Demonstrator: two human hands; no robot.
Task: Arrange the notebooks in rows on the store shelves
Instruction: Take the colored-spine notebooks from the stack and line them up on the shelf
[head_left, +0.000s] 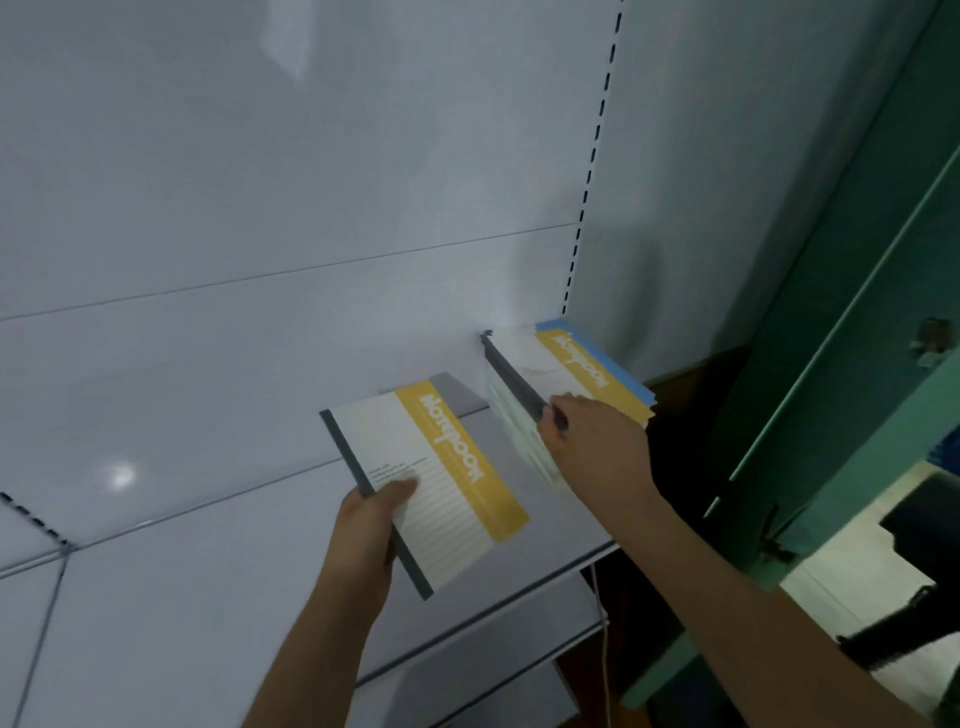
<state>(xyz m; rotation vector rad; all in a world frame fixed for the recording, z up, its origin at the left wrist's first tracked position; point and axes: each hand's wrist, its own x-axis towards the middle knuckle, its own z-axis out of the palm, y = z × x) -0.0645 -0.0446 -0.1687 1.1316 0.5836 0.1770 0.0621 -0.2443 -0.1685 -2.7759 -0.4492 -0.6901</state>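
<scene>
- Nearest, the left hand grips a notebook by its dark spine edge, thumb curled over the white cover and fingers wrapped underneath.
- That notebook has a white cover with faint ruled lines, a yellow band carrying white lettering, and a grey spine; it is held tilted above the white shelf, not lying on it.
- Just beyond and to the right, the right hand reaches to a stack of notebooks at the right end of the same shelf; its fingers are curled against the near edge of the stack at the dark spine of the top copy, and seem to pinch it, though blur hides the exact hold.
- On top of the stack lies another white-and-yellow notebook of the same design, with a blue cover showing from underneath along its far and right edges; the stack's page edges look blurred.
- Lower down, the front edge of a second shelf shows below the first.
- Behind the shelves stands a white back panel with a slotted upright running up its right side.
- Farthest right, a green panel stands beside the shelving.
</scene>
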